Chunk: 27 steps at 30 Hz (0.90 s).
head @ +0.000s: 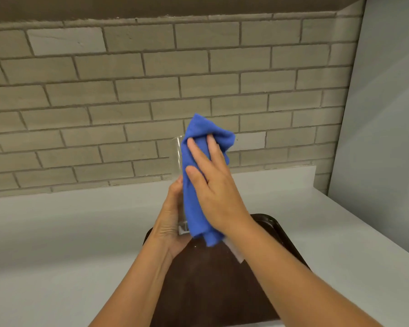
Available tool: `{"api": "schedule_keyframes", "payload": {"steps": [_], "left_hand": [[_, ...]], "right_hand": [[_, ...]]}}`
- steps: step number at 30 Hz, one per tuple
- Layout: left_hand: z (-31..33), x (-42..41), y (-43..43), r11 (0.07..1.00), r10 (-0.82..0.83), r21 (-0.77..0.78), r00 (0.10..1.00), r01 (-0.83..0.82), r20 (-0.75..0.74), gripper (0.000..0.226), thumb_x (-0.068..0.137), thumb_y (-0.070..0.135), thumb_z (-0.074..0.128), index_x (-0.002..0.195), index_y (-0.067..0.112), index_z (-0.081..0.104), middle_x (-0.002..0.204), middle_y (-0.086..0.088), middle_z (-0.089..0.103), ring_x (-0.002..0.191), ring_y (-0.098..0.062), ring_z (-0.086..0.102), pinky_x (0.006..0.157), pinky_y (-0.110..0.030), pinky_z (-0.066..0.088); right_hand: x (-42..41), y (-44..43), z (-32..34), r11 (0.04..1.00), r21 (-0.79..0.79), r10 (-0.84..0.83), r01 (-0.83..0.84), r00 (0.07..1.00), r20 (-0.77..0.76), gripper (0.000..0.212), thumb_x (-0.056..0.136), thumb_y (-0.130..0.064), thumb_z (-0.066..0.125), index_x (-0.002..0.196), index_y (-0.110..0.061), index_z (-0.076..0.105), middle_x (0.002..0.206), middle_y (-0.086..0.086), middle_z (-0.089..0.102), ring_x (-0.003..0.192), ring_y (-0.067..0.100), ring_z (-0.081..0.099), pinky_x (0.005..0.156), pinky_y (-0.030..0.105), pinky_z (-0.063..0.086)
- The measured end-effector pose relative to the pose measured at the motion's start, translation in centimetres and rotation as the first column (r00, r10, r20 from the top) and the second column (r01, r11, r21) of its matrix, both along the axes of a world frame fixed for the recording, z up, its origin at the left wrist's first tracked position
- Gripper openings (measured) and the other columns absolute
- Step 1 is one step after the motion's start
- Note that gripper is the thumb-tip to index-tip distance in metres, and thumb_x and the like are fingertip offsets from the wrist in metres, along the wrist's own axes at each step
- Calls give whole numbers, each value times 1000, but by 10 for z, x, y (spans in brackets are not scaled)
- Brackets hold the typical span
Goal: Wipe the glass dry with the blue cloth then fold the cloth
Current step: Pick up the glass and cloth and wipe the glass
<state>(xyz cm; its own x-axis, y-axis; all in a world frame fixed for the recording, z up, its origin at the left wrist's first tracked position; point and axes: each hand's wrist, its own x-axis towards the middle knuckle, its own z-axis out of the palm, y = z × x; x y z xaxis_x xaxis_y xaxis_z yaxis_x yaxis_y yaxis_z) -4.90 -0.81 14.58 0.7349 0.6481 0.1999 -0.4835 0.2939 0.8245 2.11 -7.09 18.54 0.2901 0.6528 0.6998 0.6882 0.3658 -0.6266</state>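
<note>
A tall clear glass is held up in the air above the tray, mouth toward the wall. My left hand grips it around its lower part and base. The blue cloth is draped along the glass's right side and bunched over its rim. My right hand lies flat on the cloth, fingers spread, pressing it against the glass. Most of the glass is hidden behind the cloth and hands; only its left edge and part of the base show.
A dark brown tray lies on the pale grey counter below my arms, with a small white slip on it. A grey brick wall backs the counter; a plain wall closes the right side.
</note>
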Motion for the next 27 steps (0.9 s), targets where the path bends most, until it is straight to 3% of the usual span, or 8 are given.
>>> {"api": "schedule_keyframes", "payload": {"steps": [5,9,13,16,18,21,24,27], "left_hand": [[7,3,3,994,112,-6,994,-112,-6,76,57,49,67,121,9,57,106,-13,65,92,-26,62,82,-40,50],[12,2,16,988,150,27,984,-153,93,57,49,42,72,96,11,63,72,1,68,59,-10,63,52,-23,53],[12,10,22,969,190,155,982,-191,25,73,27,53,83,90,19,66,70,7,69,62,-8,64,56,-24,53],[18,15,17,931,303,242,949,-274,-90,54,52,51,71,97,21,69,94,2,72,87,-17,66,80,-35,51],[23,18,14,801,503,463,846,-379,-178,64,72,48,64,128,20,50,116,9,60,101,-9,58,85,-25,46],[26,18,3,581,715,611,696,-538,-67,50,82,40,58,126,25,39,108,7,52,83,1,50,61,-4,42],[20,15,-9,558,737,614,674,-558,-57,43,83,38,55,119,25,35,118,3,47,92,-4,52,62,-3,42],[21,12,-14,590,734,602,667,-537,-125,70,79,45,59,135,21,25,121,8,40,106,-9,49,66,-10,38]], "right_hand": [[20,15,2,975,-57,158,-213,856,-493,43,94,-38,32,138,-32,32,138,-10,41,117,6,45,98,24,37],[12,6,-41,945,-73,159,-319,643,-750,33,89,-47,40,95,-28,66,93,0,71,79,2,68,72,20,55],[10,0,-52,934,-22,148,-356,444,-884,38,88,-47,42,100,-22,68,101,7,72,97,23,67,88,37,54],[11,0,-47,949,38,156,-314,362,-919,39,90,-42,42,104,-14,66,106,15,69,99,30,65,91,42,52],[12,-1,-45,960,40,144,-277,365,-920,38,91,-41,40,109,-15,62,108,14,67,98,29,64,92,45,51],[8,-4,-41,981,7,97,-196,455,-885,38,92,-39,38,118,-18,56,116,13,64,104,28,61,97,48,47],[1,-7,-41,990,0,94,-142,658,-747,40,93,-39,35,131,-28,43,130,1,55,113,16,56,99,39,46],[-10,-13,-44,988,-5,119,-156,776,-619,43,94,-36,34,136,-40,28,137,-14,42,118,-1,47,98,23,43]]}}
